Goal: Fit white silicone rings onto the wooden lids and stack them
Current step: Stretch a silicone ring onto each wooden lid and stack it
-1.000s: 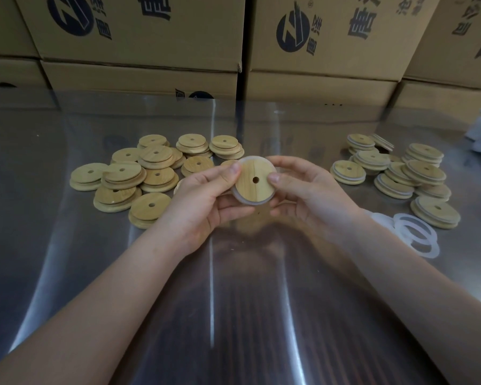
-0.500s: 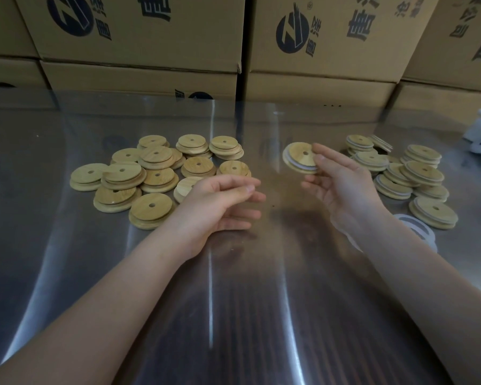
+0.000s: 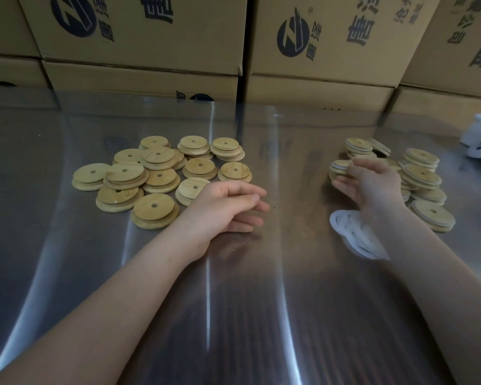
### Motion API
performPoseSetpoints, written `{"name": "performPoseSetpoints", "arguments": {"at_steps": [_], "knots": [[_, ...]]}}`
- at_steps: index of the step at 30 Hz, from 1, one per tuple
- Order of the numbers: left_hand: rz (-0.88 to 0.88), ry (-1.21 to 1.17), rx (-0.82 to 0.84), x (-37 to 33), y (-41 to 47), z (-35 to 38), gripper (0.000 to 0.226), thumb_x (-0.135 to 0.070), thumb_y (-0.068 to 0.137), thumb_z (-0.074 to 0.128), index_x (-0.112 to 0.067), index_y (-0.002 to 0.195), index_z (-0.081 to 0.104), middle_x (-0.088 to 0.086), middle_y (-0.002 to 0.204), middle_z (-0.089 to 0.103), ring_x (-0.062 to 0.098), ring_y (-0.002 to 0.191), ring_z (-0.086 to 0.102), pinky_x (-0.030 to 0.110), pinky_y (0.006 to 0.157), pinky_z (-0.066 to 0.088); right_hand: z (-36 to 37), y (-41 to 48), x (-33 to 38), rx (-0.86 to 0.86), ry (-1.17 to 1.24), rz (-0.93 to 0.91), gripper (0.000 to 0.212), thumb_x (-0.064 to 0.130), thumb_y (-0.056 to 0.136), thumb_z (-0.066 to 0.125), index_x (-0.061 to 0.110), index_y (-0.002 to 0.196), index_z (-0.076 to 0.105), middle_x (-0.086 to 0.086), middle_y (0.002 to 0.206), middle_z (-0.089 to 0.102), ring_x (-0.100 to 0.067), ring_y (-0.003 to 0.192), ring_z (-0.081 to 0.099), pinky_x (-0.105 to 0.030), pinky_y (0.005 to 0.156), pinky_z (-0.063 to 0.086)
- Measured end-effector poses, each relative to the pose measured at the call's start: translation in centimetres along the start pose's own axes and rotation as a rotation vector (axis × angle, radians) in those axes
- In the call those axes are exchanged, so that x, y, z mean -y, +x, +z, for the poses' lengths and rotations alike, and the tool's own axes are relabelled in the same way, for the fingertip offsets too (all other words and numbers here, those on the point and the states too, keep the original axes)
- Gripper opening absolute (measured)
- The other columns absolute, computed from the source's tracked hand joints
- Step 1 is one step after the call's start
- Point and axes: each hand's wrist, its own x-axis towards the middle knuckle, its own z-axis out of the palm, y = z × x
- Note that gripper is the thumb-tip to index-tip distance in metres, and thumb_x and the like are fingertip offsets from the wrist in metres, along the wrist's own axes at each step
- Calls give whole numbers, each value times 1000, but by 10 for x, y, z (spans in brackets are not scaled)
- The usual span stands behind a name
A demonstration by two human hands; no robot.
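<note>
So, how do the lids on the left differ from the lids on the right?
The left lids are bare wood; the right lids carry a white ring round the edge. Loose rings lie beside the right lids, none beside the left lids. Both are round, with a centre hole.

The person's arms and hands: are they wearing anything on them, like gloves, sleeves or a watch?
Nothing that shows. The left hand and the right hand have no gloves, and no rings show on the fingers in view. The left forearm and the right forearm are bare down to the picture's lower edge, with no sleeve, watch or bracelet.
</note>
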Motion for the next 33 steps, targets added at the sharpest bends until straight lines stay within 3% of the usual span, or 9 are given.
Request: {"name": "performPoseSetpoints", "arguments": {"at_steps": [5,9,13,18,22,28,33], "knots": [[-3,16,4,0,0,0,16,-12,97,57,-15,106,70,3,96,76,22,88,74,30,78,59,-3,10,-5,-61,-219,-36,25,-2,90,58,10,112,58,-11,87,63,-18,70,69,-26,64,59],[-4,23,0,0,0,1,16,-12,97,57,-14,106,70,3,95,77,21,86,74,29,77,59,-7,17,-8,-104,-458,-85,24,9,89,60,16,112,59,-8,72,63,-16,56,62,-26,58,53],[1,31,-5,1,-1,1,16,-11,97,56,-14,105,70,4,94,76,20,85,73,28,76,59,-8,19,-8,-124,-649,-166,21,21,89,61,24,110,57,-7,76,63,-16,55,56,-24,49,43],[8,59,-19,2,-1,3,16,-9,97,56,-12,104,70,6,94,76,17,81,73,25,73,58,-11,18,-8,-87,-865,-255,23,29,90,59,26,112,55,-4,73,59,-24,68,59,-37,65,50],[14,86,-25,2,-1,3,16,-9,97,55,-13,102,70,6,93,76,17,81,73,24,72,59,-12,16,-8,-68,-983,-299,26,28,93,56,22,118,54,5,74,50,-23,68,55,-32,62,35],[57,137,-94,2,-2,7,19,-5,98,53,-13,97,70,5,89,76,14,71,71,23,63,57,-12,13,-6,-56,-1071,-293,34,22,93,50,19,126,55,4,76,47,-27,83,48,-33,69,35],[189,359,-239,2,0,5,24,-6,95,54,-24,89,69,-5,81,74,12,73,70,21,61,54,-10,9,-5,-43,-1111,-330,38,20,92,48,17,129,52,-5,98,55,-27,88,46,-34,73,34]]}}
